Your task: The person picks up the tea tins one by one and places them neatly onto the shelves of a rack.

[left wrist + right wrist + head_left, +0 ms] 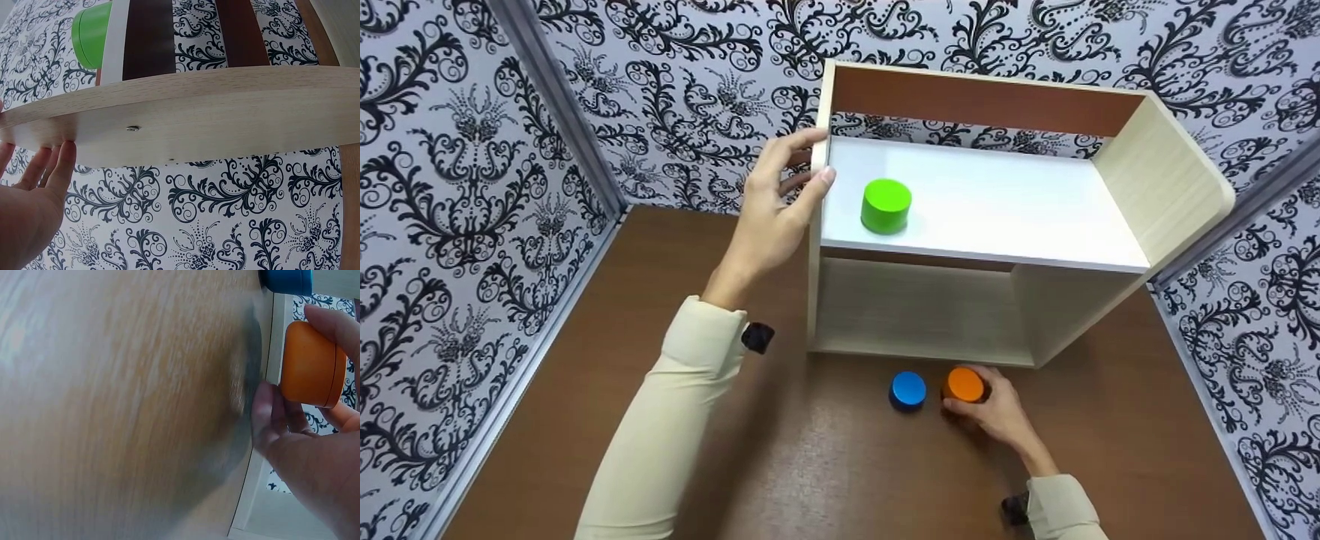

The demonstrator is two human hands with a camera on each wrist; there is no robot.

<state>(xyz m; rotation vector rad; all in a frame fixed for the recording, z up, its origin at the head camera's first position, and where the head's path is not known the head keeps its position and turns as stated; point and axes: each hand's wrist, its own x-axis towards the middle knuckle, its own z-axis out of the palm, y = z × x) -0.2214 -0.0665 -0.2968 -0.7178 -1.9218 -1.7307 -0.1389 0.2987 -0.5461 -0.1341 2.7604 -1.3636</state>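
Note:
My left hand (772, 206) grips the left side panel (225, 121) of a small wooden shelf unit, fingers against its outer face and thumb at the front edge. A round green container (886, 206) stands on the white upper shelf, to the right of that hand. In front of the unit, my right hand (997, 409) holds a round orange container (309, 363) between thumb and fingers. It appears slightly raised off the brown surface. Left of it stands a round blue container (907, 391), apart from the hand.
The shelf unit (1177, 180) has a white upper shelf (997, 199) and a lower compartment (915, 307). It stands on a brown wooden surface (810, 450). Patterned walls (675, 97) enclose the back and both sides.

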